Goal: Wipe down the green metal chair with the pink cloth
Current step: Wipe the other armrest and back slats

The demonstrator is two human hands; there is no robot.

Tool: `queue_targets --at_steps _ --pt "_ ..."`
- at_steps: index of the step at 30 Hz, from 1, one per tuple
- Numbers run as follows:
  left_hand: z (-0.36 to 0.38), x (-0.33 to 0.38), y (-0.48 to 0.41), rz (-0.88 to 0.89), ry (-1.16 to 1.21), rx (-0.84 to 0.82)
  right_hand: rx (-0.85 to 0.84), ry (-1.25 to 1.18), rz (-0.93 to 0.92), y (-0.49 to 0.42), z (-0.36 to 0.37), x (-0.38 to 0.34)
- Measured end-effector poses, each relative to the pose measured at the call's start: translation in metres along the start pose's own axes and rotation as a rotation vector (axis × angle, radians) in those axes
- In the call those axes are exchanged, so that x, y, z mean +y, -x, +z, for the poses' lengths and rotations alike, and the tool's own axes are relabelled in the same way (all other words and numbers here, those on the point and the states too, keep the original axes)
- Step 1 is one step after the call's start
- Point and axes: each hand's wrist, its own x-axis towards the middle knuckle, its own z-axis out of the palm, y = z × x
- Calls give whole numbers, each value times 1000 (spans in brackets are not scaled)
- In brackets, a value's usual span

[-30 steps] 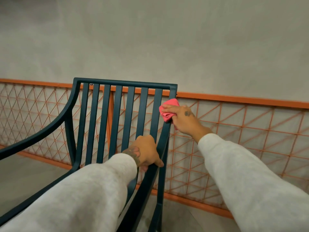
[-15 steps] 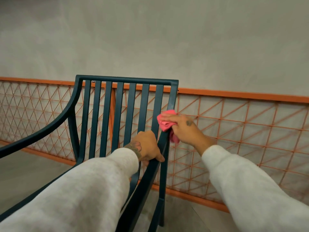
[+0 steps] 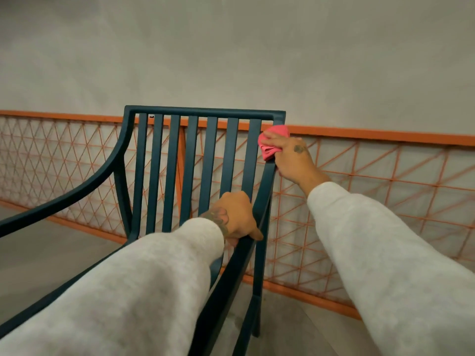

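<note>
Head view shows me the green metal chair (image 3: 174, 176) upright, its slatted back facing me and its slats running vertically, top rail level before an orange mesh fence (image 3: 359, 201); my right hand (image 3: 295, 160) is clamped on the bunched pink cloth (image 3: 272, 140), pressed to the back's right upright just under the top corner; my left hand (image 3: 236, 217) is wrapped around the right armrest where it meets the back.
</note>
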Motion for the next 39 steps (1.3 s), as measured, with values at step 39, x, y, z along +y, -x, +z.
queue_targets --at_steps 39 --pt "3 3 7 -22 -27 23 162 -860 286 123 25 -2"
